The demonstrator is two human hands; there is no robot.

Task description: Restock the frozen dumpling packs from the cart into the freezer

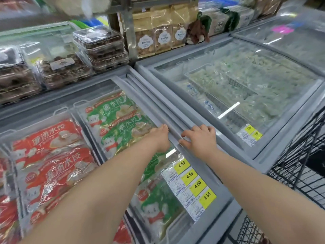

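Grey lid rail point(158, 110), head view: right hand point(198, 138) curls fingers and thumb over it. Left hand point(159, 136) butts against it, fingertips hidden, grip undeterminable. Recommend sliding evenly, square to the track. Beneath the left hand, the freezer point(219, 199) holds green dumpling packs point(119, 124); red packs point(52, 155) lie further left. Cart point(302, 155) stands beyond the right hand.

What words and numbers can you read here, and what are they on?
"4.50": four yellow price tags on the left freezer's glass lid.
"灌汤水饺": red dumpling packs.
"素水饺": green dumpling packs.
Too blurred to read: yellow tags on the right freezer, labels on the shelf bags, white stickers' small print.
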